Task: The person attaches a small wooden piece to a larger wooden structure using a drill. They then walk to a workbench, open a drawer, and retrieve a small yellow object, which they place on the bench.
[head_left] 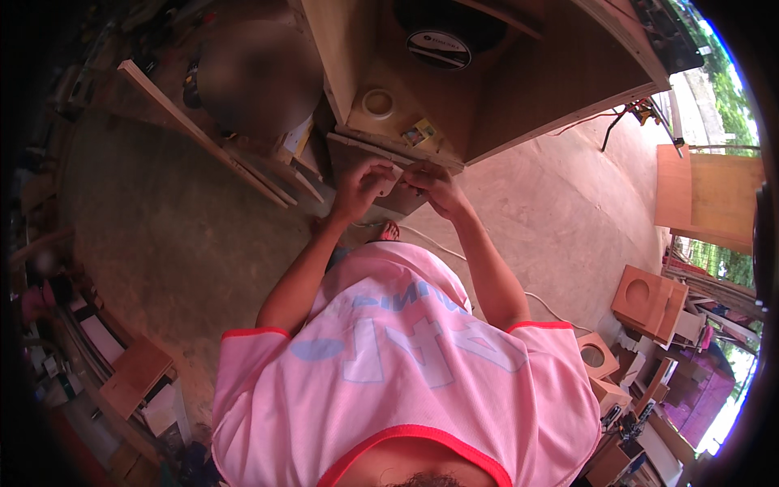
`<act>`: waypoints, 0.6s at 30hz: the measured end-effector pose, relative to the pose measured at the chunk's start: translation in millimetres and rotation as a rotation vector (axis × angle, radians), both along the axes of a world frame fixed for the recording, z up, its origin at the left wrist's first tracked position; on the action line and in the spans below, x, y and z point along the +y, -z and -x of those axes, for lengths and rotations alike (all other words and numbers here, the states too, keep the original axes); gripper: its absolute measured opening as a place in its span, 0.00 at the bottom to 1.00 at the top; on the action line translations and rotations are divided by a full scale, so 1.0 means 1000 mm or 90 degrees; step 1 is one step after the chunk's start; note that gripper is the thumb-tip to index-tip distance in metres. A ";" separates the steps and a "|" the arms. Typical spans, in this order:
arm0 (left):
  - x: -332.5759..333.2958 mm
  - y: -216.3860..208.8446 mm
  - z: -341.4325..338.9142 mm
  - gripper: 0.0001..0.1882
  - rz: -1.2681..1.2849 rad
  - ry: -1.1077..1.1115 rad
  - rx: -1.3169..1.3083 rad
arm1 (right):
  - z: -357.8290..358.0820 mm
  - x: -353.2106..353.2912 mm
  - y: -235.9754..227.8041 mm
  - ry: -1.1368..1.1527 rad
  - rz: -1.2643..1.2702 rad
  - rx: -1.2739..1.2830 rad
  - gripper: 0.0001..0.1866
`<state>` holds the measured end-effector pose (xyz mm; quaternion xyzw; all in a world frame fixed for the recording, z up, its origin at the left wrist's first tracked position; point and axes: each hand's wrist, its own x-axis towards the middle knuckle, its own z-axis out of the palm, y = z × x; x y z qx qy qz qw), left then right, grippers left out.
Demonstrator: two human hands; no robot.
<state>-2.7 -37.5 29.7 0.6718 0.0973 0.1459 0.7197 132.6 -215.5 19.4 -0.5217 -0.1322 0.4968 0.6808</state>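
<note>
Piece, small and pale (388,183), one only, sits between two hands: the left hand (360,191) pinches it; the right hand (436,189) curls beside it, its hold impossible to tell. Beyond the near edge, one wooden cabinet (560,97) contains one ring (378,114), one yellow packet (419,132). Floor (560,195) opens rightward.

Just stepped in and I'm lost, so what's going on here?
Someone in a pink shirt is at the front edge of an open wooden cabinet. Their left hand seems to pinch a small pale piece, too unclear to identify; the right hand is curled close beside it, and what it holds is unclear. Inside the cabinet lie a pale ring and a small yellow packet.
</note>
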 end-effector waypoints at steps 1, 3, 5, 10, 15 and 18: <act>0.000 0.001 -0.002 0.13 0.023 -0.014 0.014 | 0.000 0.001 -0.001 0.008 0.000 -0.016 0.10; 0.000 0.001 -0.007 0.13 0.079 -0.039 0.061 | 0.002 0.004 -0.001 0.020 -0.004 -0.046 0.10; 0.005 -0.001 -0.009 0.12 0.033 0.026 0.117 | 0.003 0.007 -0.003 0.013 -0.003 -0.062 0.10; 0.010 -0.002 -0.011 0.09 -0.123 0.058 0.067 | 0.002 0.006 -0.001 -0.022 0.011 -0.037 0.11; 0.016 0.009 -0.014 0.13 -0.481 0.021 -0.113 | -0.004 -0.003 0.019 -0.063 -0.027 0.027 0.10; 0.012 0.008 -0.013 0.12 -0.336 0.096 -0.048 | 0.001 -0.006 0.027 -0.042 0.042 -0.057 0.14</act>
